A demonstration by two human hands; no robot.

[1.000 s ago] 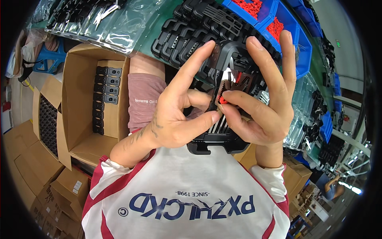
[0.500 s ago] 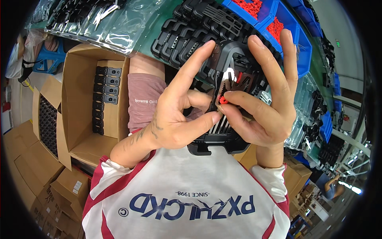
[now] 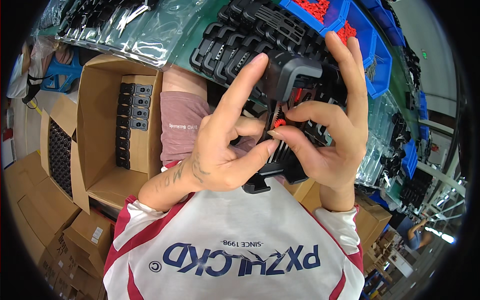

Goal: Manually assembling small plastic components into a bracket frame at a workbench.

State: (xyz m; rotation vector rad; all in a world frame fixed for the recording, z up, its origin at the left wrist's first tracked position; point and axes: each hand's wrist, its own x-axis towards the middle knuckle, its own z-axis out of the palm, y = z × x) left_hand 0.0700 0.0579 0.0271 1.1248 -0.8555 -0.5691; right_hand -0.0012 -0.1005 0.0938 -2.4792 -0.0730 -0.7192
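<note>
Only the head view here, looking straight down at the work. Dead centre of the frame, the person has a black plastic housing (image 3: 295,90) held up close to the chest, probably so the small bits are easy to see. The left hand (image 3: 225,150) grips it from the lower left, index finger stretched up along the top edge, thumb pressed against the ribbed side, likely just to steady it. The right hand (image 3: 330,135) wraps it from the right, thumb and forefinger pinching at a tiny red part (image 3: 280,123) sitting in the middle of the housing.

Containers: at the left, an open cardboard box (image 3: 100,135) with a stack of black parts (image 3: 131,120) stood along its inner wall. Upper right, blue bins (image 3: 370,45) with red pieces (image 3: 315,6) inside. Top centre, a row of black housings (image 3: 240,40) on the green bench, and clear bags (image 3: 155,30) of black pieces at upper left.
</note>
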